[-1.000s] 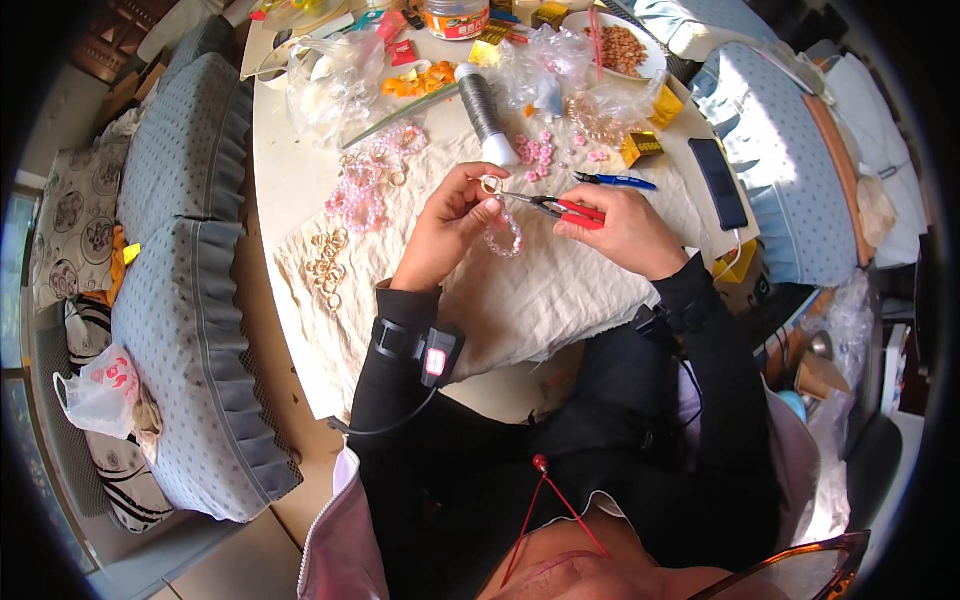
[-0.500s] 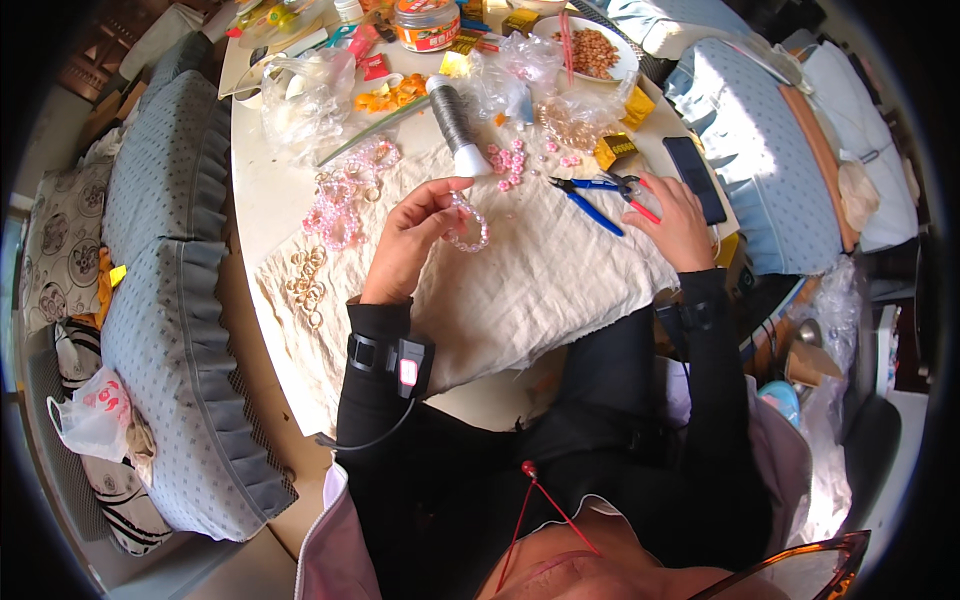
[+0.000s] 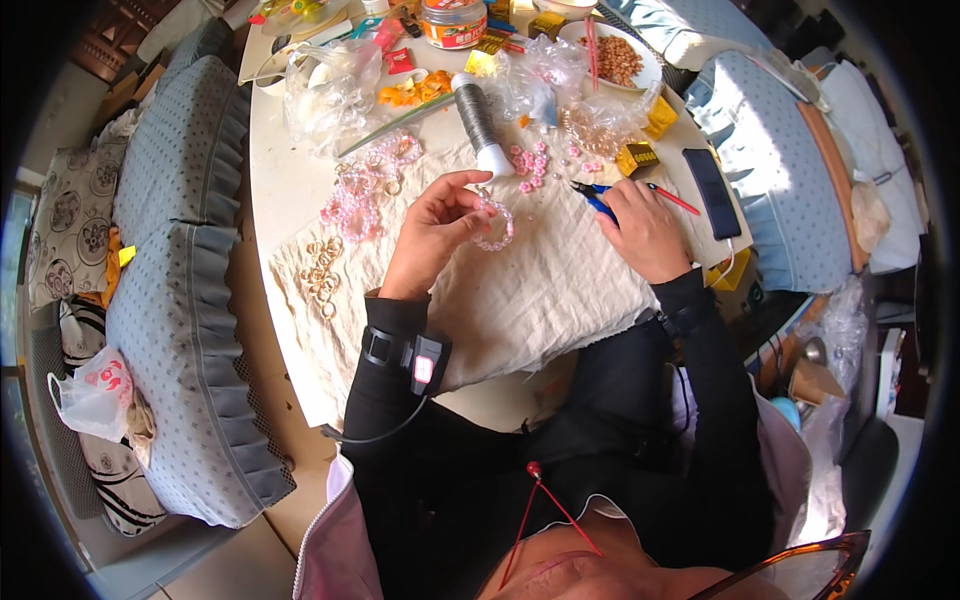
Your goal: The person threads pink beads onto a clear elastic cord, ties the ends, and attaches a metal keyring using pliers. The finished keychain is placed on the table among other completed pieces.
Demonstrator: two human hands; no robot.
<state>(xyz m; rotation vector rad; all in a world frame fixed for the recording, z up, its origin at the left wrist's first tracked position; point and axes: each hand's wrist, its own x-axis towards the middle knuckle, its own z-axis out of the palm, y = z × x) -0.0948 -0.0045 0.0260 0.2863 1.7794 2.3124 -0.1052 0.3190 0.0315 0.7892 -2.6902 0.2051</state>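
Note:
My left hand holds a small loop of pink beads pinched between its fingertips, above a beige cloth spread on the white table. My right hand rests on the cloth further right, its fingers on pliers with blue and red handles that lie on the table. A grey spool of wire lies just beyond the bead loop. Loose pink beads are scattered between the spool and the pliers.
Finished pink bead pieces and gold rings lie at the cloth's left. Plastic bags, a red-labelled tub, a plate of beads and a black phone crowd the far side. Blue cushioned chairs stand at the left and right.
My right hand has moved right, away from the bead loop, and set the pliers down on the table. My left hand still holds the loop.

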